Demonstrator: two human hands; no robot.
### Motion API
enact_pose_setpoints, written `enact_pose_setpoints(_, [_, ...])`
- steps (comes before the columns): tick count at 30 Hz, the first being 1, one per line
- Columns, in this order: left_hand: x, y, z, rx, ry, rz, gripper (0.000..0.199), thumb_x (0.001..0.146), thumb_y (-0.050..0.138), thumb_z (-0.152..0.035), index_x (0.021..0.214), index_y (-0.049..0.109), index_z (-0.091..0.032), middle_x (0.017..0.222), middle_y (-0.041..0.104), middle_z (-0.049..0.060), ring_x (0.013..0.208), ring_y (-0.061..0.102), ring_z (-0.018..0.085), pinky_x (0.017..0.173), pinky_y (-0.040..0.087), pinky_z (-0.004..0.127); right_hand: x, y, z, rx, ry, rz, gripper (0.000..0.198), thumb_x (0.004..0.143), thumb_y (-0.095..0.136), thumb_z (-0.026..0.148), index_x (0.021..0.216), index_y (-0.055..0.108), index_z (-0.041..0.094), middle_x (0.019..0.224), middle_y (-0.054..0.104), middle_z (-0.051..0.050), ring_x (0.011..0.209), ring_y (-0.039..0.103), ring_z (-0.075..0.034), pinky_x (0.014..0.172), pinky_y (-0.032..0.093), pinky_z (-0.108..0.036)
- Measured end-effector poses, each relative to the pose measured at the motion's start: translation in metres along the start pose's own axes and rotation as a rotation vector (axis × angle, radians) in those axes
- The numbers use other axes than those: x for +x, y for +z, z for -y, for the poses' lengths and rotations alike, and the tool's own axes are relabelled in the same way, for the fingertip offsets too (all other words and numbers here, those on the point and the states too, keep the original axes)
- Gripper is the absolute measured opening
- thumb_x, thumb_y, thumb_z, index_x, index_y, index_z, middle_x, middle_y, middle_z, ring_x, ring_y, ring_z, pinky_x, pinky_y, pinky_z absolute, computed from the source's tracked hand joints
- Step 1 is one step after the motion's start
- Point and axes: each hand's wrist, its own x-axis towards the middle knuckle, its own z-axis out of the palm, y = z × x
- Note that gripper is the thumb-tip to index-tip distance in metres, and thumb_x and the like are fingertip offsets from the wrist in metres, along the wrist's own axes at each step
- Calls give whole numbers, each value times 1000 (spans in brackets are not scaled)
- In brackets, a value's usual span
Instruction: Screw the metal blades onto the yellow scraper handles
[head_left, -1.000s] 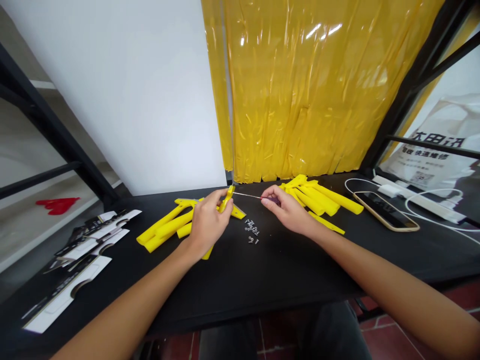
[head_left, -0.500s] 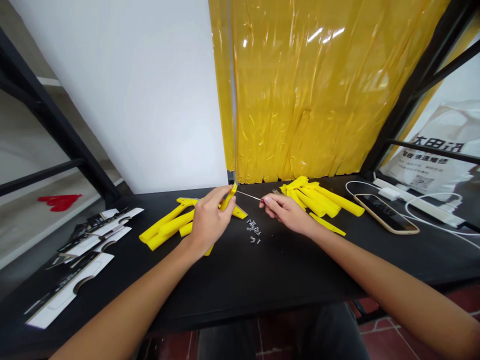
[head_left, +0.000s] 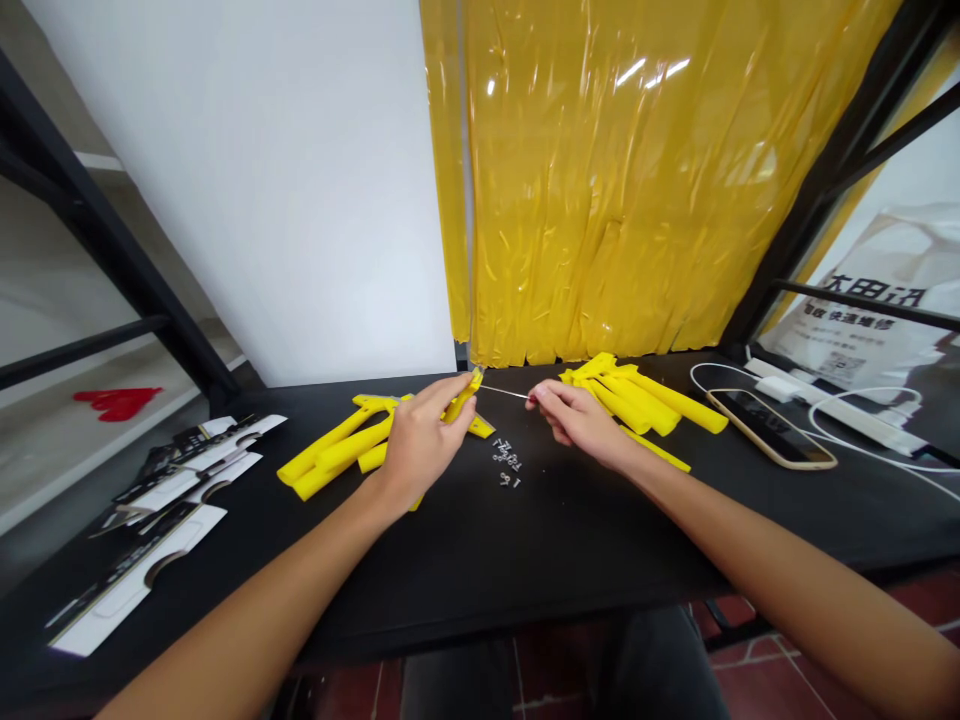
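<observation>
Several white-and-black card pieces (head_left: 184,535) lie at the far left of the black surface (head_left: 585,550), the nearest one close to its left edge; I judge they limit any sweep of the left arm that way. Next, a loose group of yellow parts (head_left: 345,450), partly behind the left hand (head_left: 431,430). That hand is clamped, thumb against fingers, on one yellow piece (head_left: 459,404), raised above the surface with its upper end showing past the fingertips. A thin metal shaft (head_left: 504,391) spans the gap between the hands, its tip at that end; contact cannot be confirmed from here. Below the gap: a scatter of small screws (head_left: 506,458).

The right hand (head_left: 566,410) is closed around the shaft's handle, mostly hidden, a bit of red showing. Step in hand, by my reading: lining up or turning a fastener in the held piece. The next move calls for a steady left grip, the shaft kept in line, small turns at the right fingers.

Right of that, more yellow parts (head_left: 637,400) lie just beyond the right hand and wrist, restricting outward travel; farther right, a phone (head_left: 769,430) and a power strip (head_left: 862,406) with white cables. Room to draw back lies toward the near edge.
</observation>
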Motion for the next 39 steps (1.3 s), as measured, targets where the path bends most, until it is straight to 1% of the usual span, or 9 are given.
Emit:
enact_pose_setpoints(4, [0, 2, 3, 16, 34, -46, 31, 93, 62, -23, 123, 71, -24, 118, 75, 6, 102, 73, 22, 93, 60, 39, 1, 0, 1, 93, -53, -6, 34, 91, 64, 52, 99, 49, 23, 73, 44, 8, 46, 42, -6, 45, 34, -22])
enact_pose_setpoints(10, [0, 3, 4, 14, 57, -101, 32, 91, 66, -22, 123, 72, -24, 116, 76, 4, 98, 75, 23, 90, 63, 39, 1, 2, 0, 62, 48, 39, 45, 98, 45, 60, 91, 58, 18, 64, 40, 7, 45, 32, -6, 41, 25, -21])
enact_pose_setpoints(15, [2, 1, 4, 7, 93, -118, 31, 91, 67, -20, 121, 73, -24, 120, 74, 3, 104, 74, 23, 97, 61, 41, -1, 5, -2, 54, 0, 97, 34, 93, 60, 55, 97, 51, 22, 74, 43, 8, 45, 39, -4, 41, 29, -21])
enact_pose_setpoints(17, [3, 0, 4, 20, 120, -141, 31, 91, 67, -19, 121, 73, -23, 121, 74, 4, 105, 73, 22, 100, 60, 41, 0, 6, -5, 36, -12, 129, 34, 95, 55, 55, 96, 54, 21, 72, 42, 7, 46, 40, -5, 42, 30, -21])
enact_pose_setpoints(21, [2, 1, 2, 22, 169, -171, 32, 91, 67, -17, 122, 72, -22, 121, 74, 5, 108, 72, 21, 103, 58, 41, 2, 5, -8, -34, -3, 57, 41, 99, 45, 57, 103, 63, 21, 71, 38, 6, 46, 37, -6, 42, 31, -22])
enact_pose_setpoints(25, [0, 3, 1, 13, 180, -164, 36, 91, 67, -16, 125, 70, -26, 122, 73, 3, 108, 72, 21, 101, 59, 44, 2, 3, -4, 41, -15, -14, 32, 94, 59, 54, 107, 53, 25, 72, 40, 8, 45, 36, -5, 42, 28, -21])
enact_pose_setpoints(30, [1, 0, -2, 17, 201, -203, 35, 90, 67, -14, 124, 71, -23, 121, 74, 5, 107, 73, 21, 101, 60, 42, 1, 2, -3, 191, 56, 107, 40, 97, 51, 58, 89, 55, 19, 66, 34, 7, 50, 27, -6, 44, 24, -21])
enact_pose_setpoints(35, [1, -2, -6, 16, 240, -228, 32, 89, 68, -14, 120, 72, -20, 119, 75, 6, 105, 73, 20, 99, 61, 40, 0, 6, -5, 221, 15, 136, 32, 95, 57, 54, 101, 52, 24, 69, 34, 8, 49, 26, -7, 43, 25, -21])
enact_pose_setpoints(39, [3, -2, -7, 7, 215, -248, 29, 89, 68, -14, 117, 74, -19, 118, 75, 6, 104, 73, 20, 101, 59, 39, -1, 6, -7, 255, 5, 197, 31, 94, 60, 53, 96, 52, 23, 68, 34, 8, 51, 28, -8, 44, 27, -21])
